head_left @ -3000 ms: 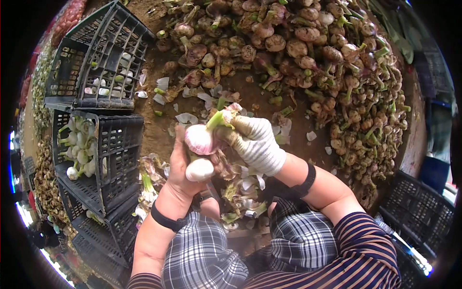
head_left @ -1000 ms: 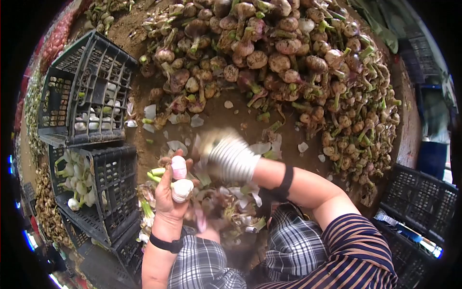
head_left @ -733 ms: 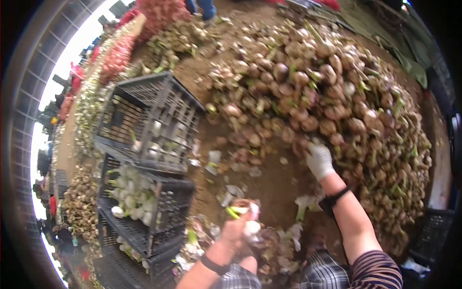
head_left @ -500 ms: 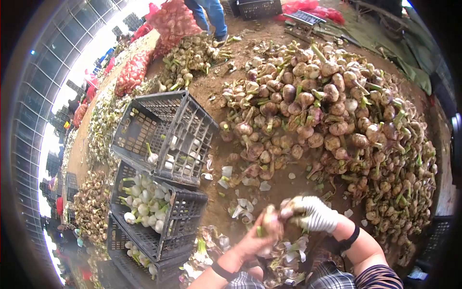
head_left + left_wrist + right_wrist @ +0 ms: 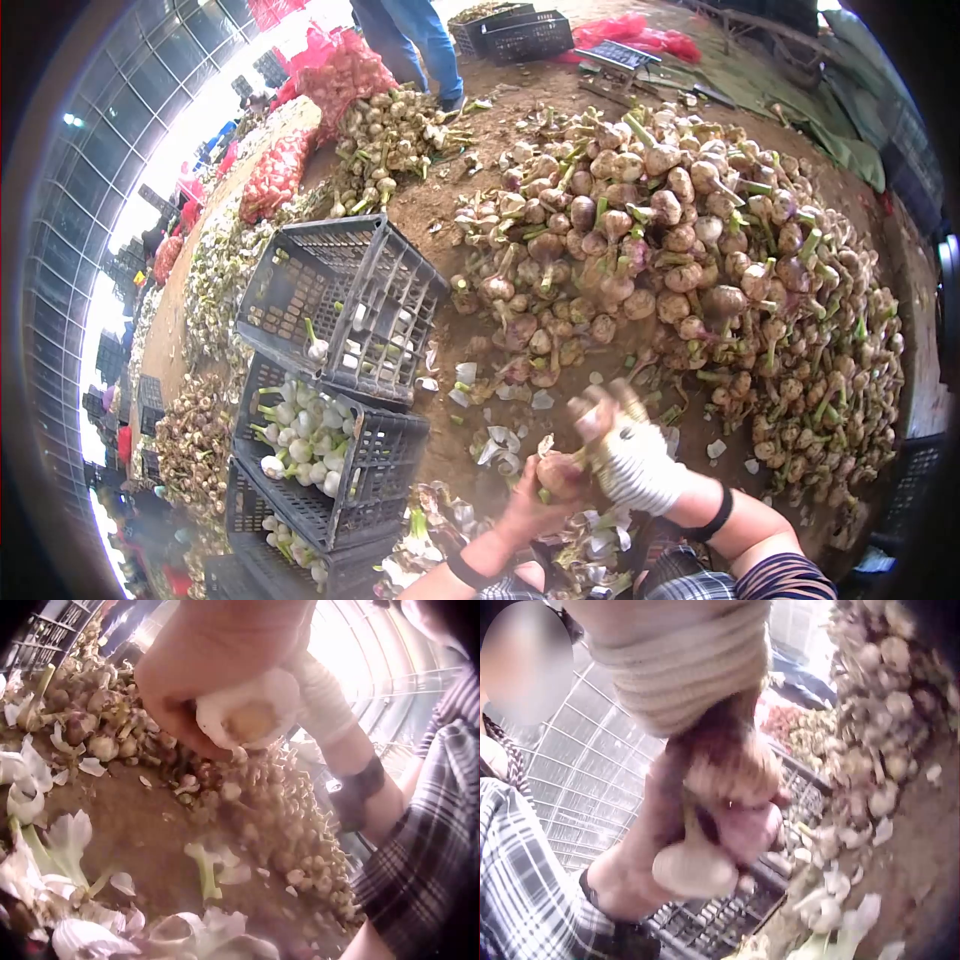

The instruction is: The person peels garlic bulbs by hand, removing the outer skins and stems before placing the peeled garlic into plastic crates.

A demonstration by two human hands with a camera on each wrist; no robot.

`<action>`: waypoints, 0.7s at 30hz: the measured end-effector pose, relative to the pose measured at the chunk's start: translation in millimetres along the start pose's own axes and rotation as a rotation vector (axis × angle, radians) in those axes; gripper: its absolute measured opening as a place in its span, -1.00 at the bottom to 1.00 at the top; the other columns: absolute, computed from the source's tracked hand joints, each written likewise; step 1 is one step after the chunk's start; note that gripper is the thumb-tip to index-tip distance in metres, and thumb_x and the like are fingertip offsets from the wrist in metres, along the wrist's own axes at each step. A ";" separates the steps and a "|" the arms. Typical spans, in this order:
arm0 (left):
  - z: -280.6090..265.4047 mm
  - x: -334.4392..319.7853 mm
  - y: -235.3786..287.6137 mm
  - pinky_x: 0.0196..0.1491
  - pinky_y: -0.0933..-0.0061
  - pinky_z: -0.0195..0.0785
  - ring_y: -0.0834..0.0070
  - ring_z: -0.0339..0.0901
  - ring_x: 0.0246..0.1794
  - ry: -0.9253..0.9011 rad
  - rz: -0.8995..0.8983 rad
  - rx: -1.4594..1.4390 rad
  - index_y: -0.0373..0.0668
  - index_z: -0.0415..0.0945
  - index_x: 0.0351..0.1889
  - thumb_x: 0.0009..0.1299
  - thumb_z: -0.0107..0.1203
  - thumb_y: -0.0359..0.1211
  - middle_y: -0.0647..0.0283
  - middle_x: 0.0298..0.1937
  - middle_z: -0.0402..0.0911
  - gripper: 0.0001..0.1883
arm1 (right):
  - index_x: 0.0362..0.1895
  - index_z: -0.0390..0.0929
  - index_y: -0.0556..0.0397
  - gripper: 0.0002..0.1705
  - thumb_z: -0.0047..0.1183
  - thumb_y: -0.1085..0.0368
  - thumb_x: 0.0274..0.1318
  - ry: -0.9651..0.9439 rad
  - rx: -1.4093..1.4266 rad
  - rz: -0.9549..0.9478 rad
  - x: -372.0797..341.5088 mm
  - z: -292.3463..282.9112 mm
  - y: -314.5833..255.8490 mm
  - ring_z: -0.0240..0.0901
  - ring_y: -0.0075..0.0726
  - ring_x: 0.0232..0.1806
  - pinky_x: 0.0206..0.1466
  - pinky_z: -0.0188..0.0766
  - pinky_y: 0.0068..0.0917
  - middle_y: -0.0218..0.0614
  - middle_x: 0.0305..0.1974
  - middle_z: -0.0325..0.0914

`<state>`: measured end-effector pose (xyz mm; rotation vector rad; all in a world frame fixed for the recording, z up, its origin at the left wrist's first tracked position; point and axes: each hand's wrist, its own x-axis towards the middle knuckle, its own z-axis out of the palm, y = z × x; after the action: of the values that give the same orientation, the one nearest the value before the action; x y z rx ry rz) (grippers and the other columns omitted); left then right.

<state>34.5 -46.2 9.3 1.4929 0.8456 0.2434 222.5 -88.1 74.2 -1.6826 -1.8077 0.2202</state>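
My bare left hand (image 5: 528,512) grips garlic bulbs in front of my knees. A brownish-purple garlic bulb (image 5: 562,476) shows above its fingers. In the left wrist view a white, cleaned garlic bulb (image 5: 281,694) sticks out below the palm. The right wrist view shows a white bulb (image 5: 694,870) with its stem beside a pink-purple bulb (image 5: 751,829), both in the left hand. My right hand (image 5: 640,465), in a whitish glove with soiled fingers, is close against the left. A blurred brownish bulb (image 5: 592,415) is at its fingertips.
A large heap of unpeeled garlic (image 5: 680,260) lies ahead and right. Black crates (image 5: 340,290) stand at left, one with cleaned white bulbs (image 5: 305,430). Loose skins (image 5: 500,445) litter the ground. A person's jeans-clad legs (image 5: 415,45) stand beyond, near red net sacks (image 5: 340,75).
My right hand left the left hand, reached into the heap, and came back with a garlic bulb. The left hand keeps holding its bulbs. The head view has tilted up.
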 end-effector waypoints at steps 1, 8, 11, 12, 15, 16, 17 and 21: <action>4.1 -1.0 8.2 0.02 0.44 0.32 0.46 0.46 -0.03 0.067 0.113 0.097 -0.19 0.18 0.15 0.00 0.38 -0.36 0.21 -0.01 0.48 -0.24 | 0.07 0.33 -0.01 -0.60 -0.12 0.35 0.10 -0.046 0.020 -0.062 -10.7 22.3 0.1 0.29 0.03 0.17 0.34 -0.04 0.05 -0.17 0.03 0.45; -2.0 -5.6 -4.4 0.10 0.34 0.27 0.37 0.40 0.04 0.149 0.033 0.219 -0.17 0.15 0.17 -0.04 0.41 -0.23 0.16 0.00 0.44 -0.16 | 0.10 0.38 -0.18 -0.63 -0.18 0.16 0.21 -0.172 -0.080 -0.107 -10.3 42.1 13.3 0.27 -0.06 0.22 0.39 -0.24 0.15 -0.37 0.06 0.48; -6.5 5.1 -13.5 0.02 0.45 0.33 0.51 0.43 -0.07 0.113 -0.051 -0.231 -0.19 0.12 0.13 0.01 0.39 -0.37 0.18 -0.05 0.46 -0.23 | 0.06 0.38 -0.24 -0.63 -0.13 0.19 0.12 -0.021 -0.339 -0.046 -2.7 21.7 27.0 0.29 -0.18 0.19 0.36 -0.10 0.04 -0.45 -0.01 0.52; -7.2 2.7 -19.5 0.02 0.45 0.33 0.51 0.43 -0.07 0.113 -0.049 -0.235 -0.19 0.12 0.13 0.01 0.39 -0.37 0.18 -0.05 0.46 -0.23 | 0.06 0.38 -0.24 -0.63 -0.13 0.19 0.12 -0.023 -0.343 -0.048 -4.6 16.8 25.6 0.29 -0.18 0.19 0.36 -0.10 0.04 -0.45 -0.01 0.52; -8.3 -1.4 -26.1 0.06 0.48 0.30 0.54 0.41 -0.05 0.096 0.059 0.094 -0.16 0.16 0.14 0.02 0.39 -0.41 0.23 -0.02 0.45 -0.25 | 0.04 0.38 -0.27 -0.57 -0.10 0.22 -0.02 -0.253 -0.126 -0.416 -12.0 21.5 26.0 0.37 -0.33 -0.03 0.13 0.19 -0.29 -0.54 -0.13 0.48; -7.6 -1.1 -25.4 0.06 0.48 0.30 0.54 0.41 -0.05 0.096 0.059 0.094 -0.16 0.16 0.14 0.02 0.39 -0.41 0.23 -0.02 0.45 -0.25 | -0.08 0.45 -0.24 -0.60 -0.03 0.20 -0.14 -0.256 -0.130 -0.442 -13.9 25.9 27.8 0.37 -0.40 -0.12 0.00 0.26 -0.33 -0.56 -0.20 0.45; -7.0 -1.3 -21.4 0.08 0.48 0.28 0.54 0.40 -0.03 0.089 -0.015 0.077 -0.16 0.17 0.15 0.01 0.39 -0.41 0.24 -0.02 0.46 -0.24 | -0.08 0.45 -0.24 -0.60 -0.03 0.19 -0.13 -0.275 -0.169 -0.441 -15.6 30.6 28.1 0.37 -0.43 -0.16 -0.04 0.26 -0.36 -0.57 -0.26 0.43; -7.5 -3.4 -19.1 0.11 0.48 0.25 0.54 0.38 -0.01 0.093 -0.025 0.080 -0.16 0.19 0.18 -0.01 0.41 -0.41 0.27 -0.02 0.47 -0.20 | -0.09 0.45 -0.23 -0.61 -0.05 0.19 -0.13 -0.382 -0.260 -0.458 -20.0 36.7 22.9 0.36 -0.51 -0.25 -0.14 0.26 -0.41 -0.62 -0.38 0.39</action>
<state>20.8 -44.7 -6.2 1.5539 0.9574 0.2647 220.4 -92.1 26.7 -1.4026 -2.5471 0.1139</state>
